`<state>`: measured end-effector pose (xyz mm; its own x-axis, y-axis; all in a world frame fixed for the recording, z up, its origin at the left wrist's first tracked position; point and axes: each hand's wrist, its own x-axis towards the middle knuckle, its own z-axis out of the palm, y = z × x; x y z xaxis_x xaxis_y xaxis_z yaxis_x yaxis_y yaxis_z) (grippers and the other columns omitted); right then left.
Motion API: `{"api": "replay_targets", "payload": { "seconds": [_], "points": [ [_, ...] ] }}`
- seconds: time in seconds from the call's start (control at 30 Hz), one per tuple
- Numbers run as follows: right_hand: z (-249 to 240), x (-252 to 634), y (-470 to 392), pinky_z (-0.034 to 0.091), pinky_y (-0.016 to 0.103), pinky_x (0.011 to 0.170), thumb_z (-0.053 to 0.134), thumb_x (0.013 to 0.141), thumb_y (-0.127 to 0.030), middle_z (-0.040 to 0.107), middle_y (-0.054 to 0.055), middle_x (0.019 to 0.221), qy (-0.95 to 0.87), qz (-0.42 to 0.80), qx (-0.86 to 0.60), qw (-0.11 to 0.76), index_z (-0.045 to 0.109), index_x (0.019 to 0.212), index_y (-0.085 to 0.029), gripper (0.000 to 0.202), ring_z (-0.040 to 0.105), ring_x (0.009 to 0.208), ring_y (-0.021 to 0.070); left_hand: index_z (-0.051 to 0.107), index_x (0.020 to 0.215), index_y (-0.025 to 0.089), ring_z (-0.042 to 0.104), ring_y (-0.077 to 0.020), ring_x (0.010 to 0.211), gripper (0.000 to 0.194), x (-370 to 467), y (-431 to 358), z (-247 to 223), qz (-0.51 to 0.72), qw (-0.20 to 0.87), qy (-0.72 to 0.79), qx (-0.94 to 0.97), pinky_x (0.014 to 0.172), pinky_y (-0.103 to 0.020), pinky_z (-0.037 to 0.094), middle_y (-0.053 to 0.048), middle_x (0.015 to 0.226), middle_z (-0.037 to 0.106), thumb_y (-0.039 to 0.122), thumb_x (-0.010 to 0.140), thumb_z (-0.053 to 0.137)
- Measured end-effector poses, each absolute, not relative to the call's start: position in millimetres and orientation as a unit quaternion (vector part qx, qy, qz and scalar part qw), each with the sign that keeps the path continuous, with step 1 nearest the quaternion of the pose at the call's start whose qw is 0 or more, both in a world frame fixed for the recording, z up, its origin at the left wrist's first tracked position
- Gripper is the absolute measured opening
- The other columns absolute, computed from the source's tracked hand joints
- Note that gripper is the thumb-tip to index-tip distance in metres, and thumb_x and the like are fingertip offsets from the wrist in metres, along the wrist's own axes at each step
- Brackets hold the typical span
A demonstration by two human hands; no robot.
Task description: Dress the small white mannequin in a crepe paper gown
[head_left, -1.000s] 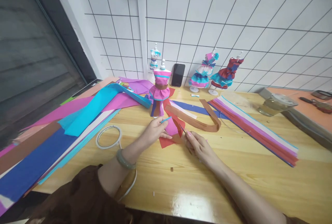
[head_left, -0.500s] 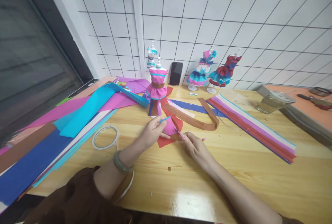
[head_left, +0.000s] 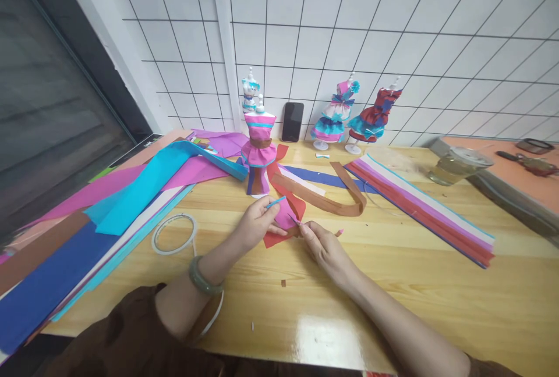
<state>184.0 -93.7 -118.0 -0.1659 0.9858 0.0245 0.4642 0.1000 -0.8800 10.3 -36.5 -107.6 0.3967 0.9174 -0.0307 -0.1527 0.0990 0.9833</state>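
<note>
My left hand [head_left: 258, 221] pinches a small piece of pink crepe paper [head_left: 284, 212] with a blue edge, just above the table. Closed around a pair of small scissors [head_left: 293, 219], my right hand [head_left: 321, 243] has their thin dark blades at the pink paper's right side. Its fingers hide most of the handles. Beneath the pink piece lies red crepe paper [head_left: 273, 239]. Just beyond my hands stands a small dress form [head_left: 259, 138] in a pink dress with a brown waistband.
Crepe paper strips [head_left: 144, 185] cover the left side, near a tape roll [head_left: 154, 241]. A brown strip [head_left: 345, 209] curls behind my hands; layered strips [head_left: 428, 214] lie right. Dressed forms [head_left: 329, 121] and a phone [head_left: 292, 122] stand at the wall. A lidded cup [head_left: 454, 169] stands far right.
The scissors' blades have shifted slightly left, farther over the pink paper. My left hand keeps its pinch. The whole view has shifted a little.
</note>
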Motion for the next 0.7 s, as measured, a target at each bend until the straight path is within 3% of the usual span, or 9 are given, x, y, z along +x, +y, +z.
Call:
{"api": "replay_targets", "payload": {
  "seconds": [0.47,0.7],
  "points": [
    [-123.0,184.7,-92.8,0.029,0.025,0.053,0.031,0.094,-0.054,0.037,-0.004,0.059,-0.646,0.390,-0.552,0.355,0.040,0.070,-0.021,0.042,0.036,0.055,0.0129,0.050,0.089,0.016,0.062,-0.0090,0.057,0.032,10.4,-36.9,-106.4,0.398,0.682,0.357,0.498,0.062,-0.029,0.060,0.002,0.071,0.060,0.044,0.079,0.061],
    [-122.4,183.3,-93.9,0.028,0.025,0.050,0.034,0.092,-0.057,0.033,-0.005,0.059,-0.627,0.413,-0.545,0.373,0.046,0.074,-0.020,0.043,0.032,0.053,0.0120,0.050,0.090,0.016,0.062,-0.0091,0.056,0.035,11.2,-37.8,-104.5,0.402,0.689,0.358,0.486,0.061,-0.029,0.060,0.002,0.070,0.061,0.045,0.077,0.063]
  ]
}}
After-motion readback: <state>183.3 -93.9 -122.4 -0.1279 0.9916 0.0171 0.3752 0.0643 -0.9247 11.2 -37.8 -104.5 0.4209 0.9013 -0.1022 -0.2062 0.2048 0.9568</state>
